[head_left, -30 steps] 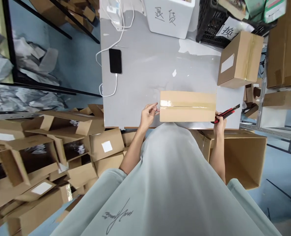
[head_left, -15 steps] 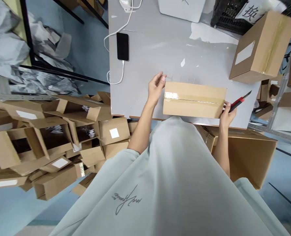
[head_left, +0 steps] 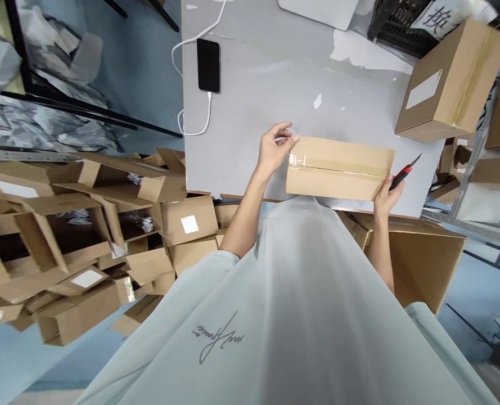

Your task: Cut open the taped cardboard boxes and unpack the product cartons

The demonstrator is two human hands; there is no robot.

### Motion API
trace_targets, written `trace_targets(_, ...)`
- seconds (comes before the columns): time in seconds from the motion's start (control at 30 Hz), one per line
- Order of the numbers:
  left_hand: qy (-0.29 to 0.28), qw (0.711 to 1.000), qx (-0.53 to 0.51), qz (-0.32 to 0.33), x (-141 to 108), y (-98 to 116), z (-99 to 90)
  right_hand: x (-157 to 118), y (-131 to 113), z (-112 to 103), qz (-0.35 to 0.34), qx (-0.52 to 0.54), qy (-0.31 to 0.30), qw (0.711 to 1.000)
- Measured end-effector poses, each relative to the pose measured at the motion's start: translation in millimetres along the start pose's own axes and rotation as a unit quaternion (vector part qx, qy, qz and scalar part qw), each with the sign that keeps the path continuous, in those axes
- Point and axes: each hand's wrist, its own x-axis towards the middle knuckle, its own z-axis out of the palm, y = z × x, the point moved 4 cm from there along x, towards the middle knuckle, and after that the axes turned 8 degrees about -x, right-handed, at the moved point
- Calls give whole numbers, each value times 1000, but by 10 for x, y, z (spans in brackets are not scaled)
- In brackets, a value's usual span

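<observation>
A long narrow cardboard box (head_left: 338,183), with clear tape along its middle seam, lies at the near edge of the grey table. At its far left corner is my left hand (head_left: 275,149), thumb against the corner and fingers curled in a pinch. Whatever may be between those fingertips is too small to make out. My right hand (head_left: 387,197) is closed around a red and black utility knife (head_left: 401,175) at the box's right end. The knife's blade points away to the upper right, off the box, and the fingers also touch that end.
A phone (head_left: 208,66) on a white cable lies at the table's left. A taped carton (head_left: 447,84) and a black crate (head_left: 395,25) stand at the back right. Several open cartons (head_left: 144,222) crowd the floor at left; a large open box (head_left: 422,264) sits at right.
My left hand has come in to the box's far left corner. The box and both hands appear slightly further right in view. The knife stays in my right hand.
</observation>
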Motion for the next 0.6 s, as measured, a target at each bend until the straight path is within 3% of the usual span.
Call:
trace_targets(0.27, -10, 1000, -16, 17, -84, 79, 98, -15, 7, -10, 7, -39, 1, 999)
trace_targets(0.6, -84, 995, -12, 46, -17, 60, 228, 56, -32, -97, -36, -94, -24, 995)
